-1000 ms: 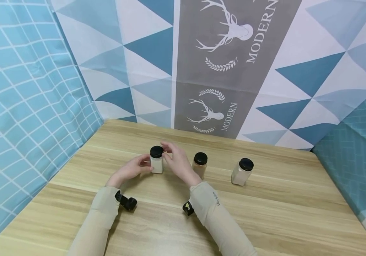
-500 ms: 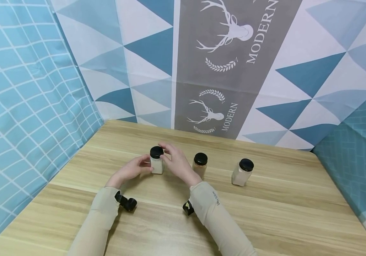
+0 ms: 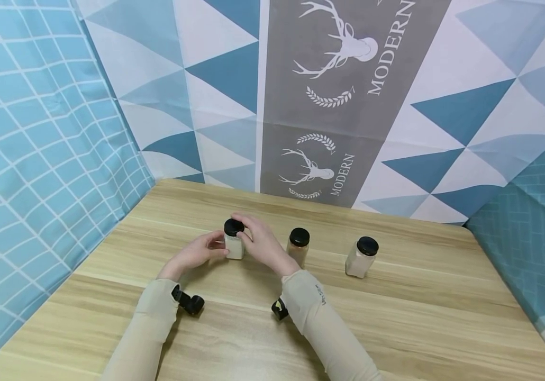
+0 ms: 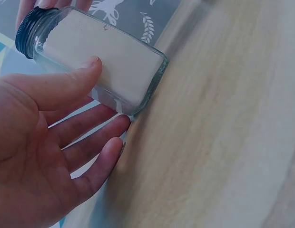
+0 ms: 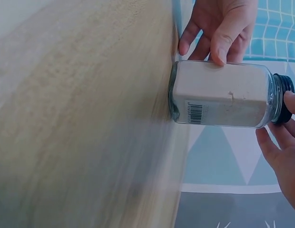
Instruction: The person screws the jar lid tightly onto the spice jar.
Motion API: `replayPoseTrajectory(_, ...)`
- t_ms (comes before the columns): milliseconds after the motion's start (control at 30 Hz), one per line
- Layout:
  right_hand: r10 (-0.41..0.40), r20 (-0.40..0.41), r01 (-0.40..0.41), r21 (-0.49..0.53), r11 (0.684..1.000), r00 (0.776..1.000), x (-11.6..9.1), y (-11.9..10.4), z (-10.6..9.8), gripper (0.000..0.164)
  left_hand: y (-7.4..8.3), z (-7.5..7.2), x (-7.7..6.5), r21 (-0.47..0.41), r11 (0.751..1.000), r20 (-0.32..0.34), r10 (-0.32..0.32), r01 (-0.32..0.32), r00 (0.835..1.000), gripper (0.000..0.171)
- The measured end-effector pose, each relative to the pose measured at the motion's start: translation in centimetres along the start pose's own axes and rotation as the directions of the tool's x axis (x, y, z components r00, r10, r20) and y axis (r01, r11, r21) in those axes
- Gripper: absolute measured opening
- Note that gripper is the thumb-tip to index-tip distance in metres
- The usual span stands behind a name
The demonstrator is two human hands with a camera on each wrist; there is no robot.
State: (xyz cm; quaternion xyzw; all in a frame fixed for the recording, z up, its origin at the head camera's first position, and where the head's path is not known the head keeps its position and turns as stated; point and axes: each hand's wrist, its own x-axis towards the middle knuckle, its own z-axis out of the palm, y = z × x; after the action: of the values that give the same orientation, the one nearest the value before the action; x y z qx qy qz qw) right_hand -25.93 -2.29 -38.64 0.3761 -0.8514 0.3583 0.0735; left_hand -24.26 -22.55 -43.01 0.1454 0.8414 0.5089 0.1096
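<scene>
A square glass jar (image 3: 235, 249) of pale powder stands upright on the table, its black screw lid (image 3: 233, 227) on top. My left hand (image 3: 197, 251) holds the jar's body from the left. In the left wrist view its thumb lies on the glass (image 4: 109, 61), and the other fingers reach round behind. From the right, my right hand (image 3: 266, 246) grips the lid between thumb and fingers. The right wrist view shows a barcode label (image 5: 195, 113) low on the jar and the ribbed edge of the lid (image 5: 284, 102).
Right of my right hand stands a black-lidded jar of brownish contents (image 3: 298, 253), partly behind the wrist. Farther right is another black-lidded jar with pale contents (image 3: 359, 263). The wooden table (image 3: 425, 317) meets patterned cloth (image 3: 225, 79) at the back.
The fingers of my right hand have shifted to the left over the lid, with the thumb moving round its front. My left hand and the jar stay in place.
</scene>
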Motion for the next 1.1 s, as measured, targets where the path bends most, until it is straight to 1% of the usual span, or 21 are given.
replayPoseTrajectory(167,-0.014,0.019,0.014,0.003,1.0,1.0,0.2,0.0,0.0,0.042,-0.2,-0.1,0.0,-0.012,1.0,-0.003,0.011,-0.011,1.0,0.06)
replayPoseTrajectory(367,0.019,0.008,-0.019,0.026,0.999,1.0,0.2,-0.1,-0.1,0.044,-0.2,-0.1,0.1,-0.003,1.0,-0.004,0.027,-0.027,1.0,0.059)
replayPoseTrajectory(433,0.029,0.016,-0.03,0.025,0.999,0.999,0.2,-0.1,-0.2,0.045,-0.3,0.0,0.1,0.001,1.0,-0.005,0.022,-0.022,1.0,0.059)
replayPoseTrajectory(533,0.032,0.051,-0.033,0.029,0.999,0.998,0.2,0.0,-0.5,0.046,-0.4,0.0,0.1,0.018,0.999,0.005,0.027,-0.027,1.0,0.06)
replayPoseTrajectory(600,0.03,0.091,-0.034,0.042,0.999,0.995,0.3,0.1,-0.6,0.046,-0.4,0.0,0.2,0.004,1.0,0.001,0.009,-0.009,1.0,0.061)
replayPoseTrajectory(700,0.035,0.149,-0.048,0.084,0.995,0.988,0.4,0.3,-0.9,0.045,-0.3,0.2,0.2,-0.004,1.0,0.005,0.004,-0.004,1.0,0.063)
replayPoseTrajectory(800,0.054,0.178,-0.075,0.113,0.991,0.982,0.4,0.5,-1.0,0.045,-0.2,0.3,0.2,-0.012,1.0,0.011,0.004,-0.004,1.0,0.063)
replayPoseTrajectory(867,0.072,0.177,-0.093,0.118,0.989,0.982,0.4,0.5,-1.0,0.046,-0.2,0.3,0.2,-0.004,1.0,0.016,0.011,-0.011,1.0,0.063)
replayPoseTrajectory(1100,0.094,0.11,-0.103,0.088,0.991,0.99,0.1,0.4,-0.6,0.049,-0.4,0.1,0.2,0.006,1.0,0.009,-0.021,0.021,1.0,0.064)
